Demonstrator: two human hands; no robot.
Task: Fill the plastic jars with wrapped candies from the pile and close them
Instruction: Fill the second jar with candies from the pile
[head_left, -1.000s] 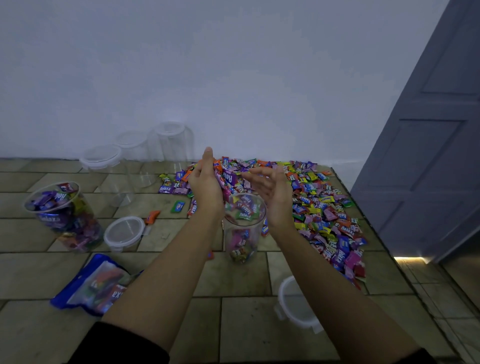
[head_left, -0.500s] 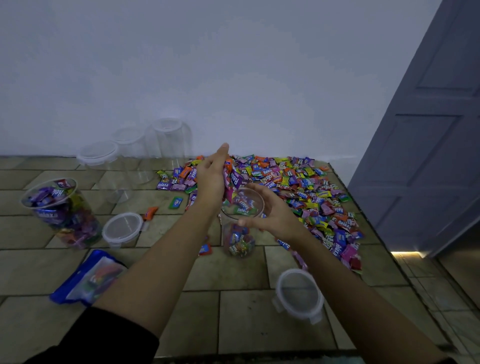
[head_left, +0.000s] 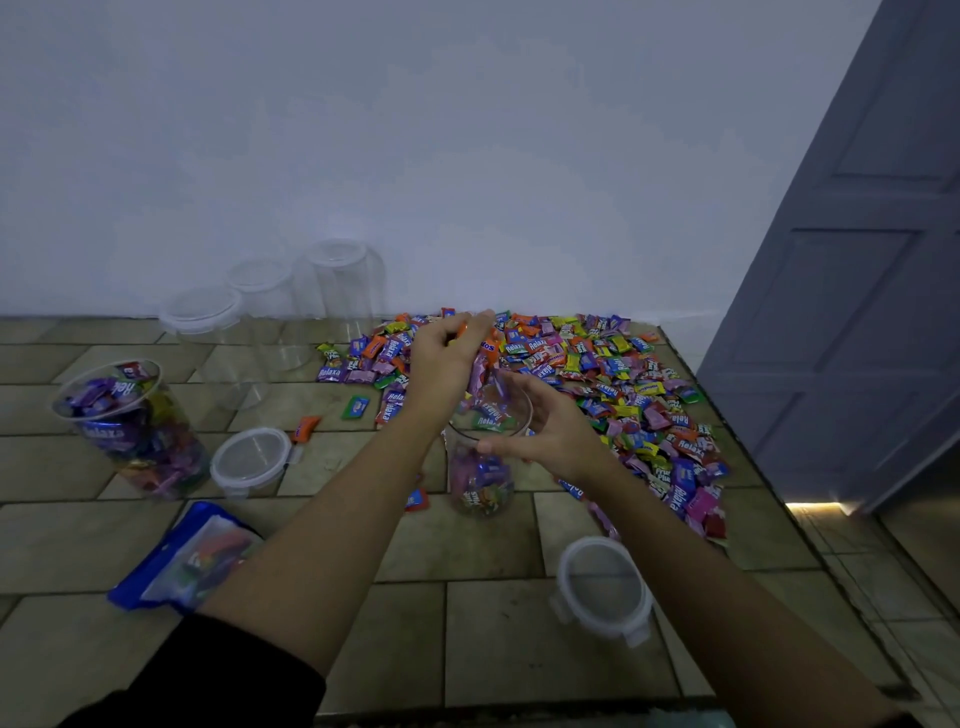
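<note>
A clear plastic jar (head_left: 480, 486) stands open on the tiled floor, about a third full of wrapped candies. My right hand (head_left: 545, 428) grips its rim and upper wall from the right, thumb in front. My left hand (head_left: 447, 356) hovers just above and behind the jar's mouth, its fingers curled round a few candies, with pink wrappers slipping down toward the opening. The big pile of wrapped candies (head_left: 613, 379) spreads behind and to the right of the jar. The jar's lid (head_left: 602, 590) lies near my right forearm.
A full open jar (head_left: 130, 431) stands at the left with its lid (head_left: 252, 457) beside it. Three empty lidded jars (head_left: 260, 291) line the back wall. A blue candy bag (head_left: 187, 561) lies under my left forearm. A grey door (head_left: 857, 312) stands at the right.
My right hand dropped from cupping candies above the jar and took hold of its rim. My left hand tilted over the mouth, curled its fingers and let candies fall in.
</note>
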